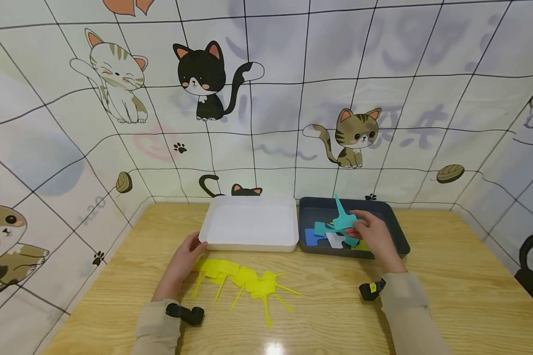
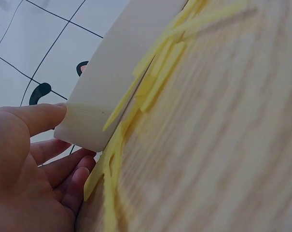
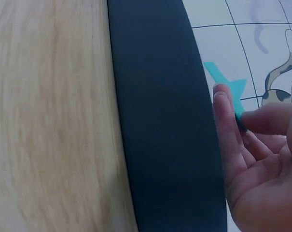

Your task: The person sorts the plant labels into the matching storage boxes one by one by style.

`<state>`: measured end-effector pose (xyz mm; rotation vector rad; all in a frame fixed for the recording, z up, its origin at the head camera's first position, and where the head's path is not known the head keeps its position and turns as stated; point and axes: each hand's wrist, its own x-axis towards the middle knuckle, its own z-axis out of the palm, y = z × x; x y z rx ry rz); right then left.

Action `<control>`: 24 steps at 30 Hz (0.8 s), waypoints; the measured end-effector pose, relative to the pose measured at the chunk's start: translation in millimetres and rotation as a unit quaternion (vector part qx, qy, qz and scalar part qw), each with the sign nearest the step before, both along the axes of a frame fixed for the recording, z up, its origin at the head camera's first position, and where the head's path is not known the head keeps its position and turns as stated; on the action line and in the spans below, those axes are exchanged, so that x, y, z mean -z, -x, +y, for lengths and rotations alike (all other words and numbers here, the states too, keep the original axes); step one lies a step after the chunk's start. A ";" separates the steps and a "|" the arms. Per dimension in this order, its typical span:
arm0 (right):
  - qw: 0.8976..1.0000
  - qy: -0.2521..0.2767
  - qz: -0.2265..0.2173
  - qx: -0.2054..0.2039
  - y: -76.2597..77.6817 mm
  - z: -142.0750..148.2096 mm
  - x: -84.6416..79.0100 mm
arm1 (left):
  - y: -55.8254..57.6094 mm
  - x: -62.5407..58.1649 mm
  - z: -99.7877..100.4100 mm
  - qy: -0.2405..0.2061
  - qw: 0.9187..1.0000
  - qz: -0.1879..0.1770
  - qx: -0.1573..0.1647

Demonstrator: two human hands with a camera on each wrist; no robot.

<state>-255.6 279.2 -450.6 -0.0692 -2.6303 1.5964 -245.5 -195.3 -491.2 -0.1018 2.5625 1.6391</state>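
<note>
My right hand pinches a teal plastic plant label, square-headed with a pointed stake, over the dark tray. Inside that tray lie a blue label, a white label, more teal ones and a yellow-green one. At the front left corner of the white tray, my left hand holds the edge, its thumb against the wall. Several yellow plant labels overlap in a fanned row on the wood, in front of the white tray and beside the left hand.
Both trays stand side by side near the back of the wooden table. Directly behind rises a wall covering printed with cats and grid lines, which also flanks the table on both sides. Black wrist cameras sit on both cuffs.
</note>
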 end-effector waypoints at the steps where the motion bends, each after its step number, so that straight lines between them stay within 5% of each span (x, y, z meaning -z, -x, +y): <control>1: 1.000 0.003 -0.003 0.001 1.3 -0.6 0.4 | 0.0 1.1 0.2 -0.002 1.000 0.000 -0.001; 13: 1.000 0.017 -0.008 0.010 9.7 -6.2 9.4 | 1.4 3.4 -2.7 0.000 1.000 0.000 -0.009; 24: 0.994 -0.095 -0.041 -0.028 10.8 -3.7 8.3 | 1.0 2.5 1.7 -0.003 1.000 0.004 -0.007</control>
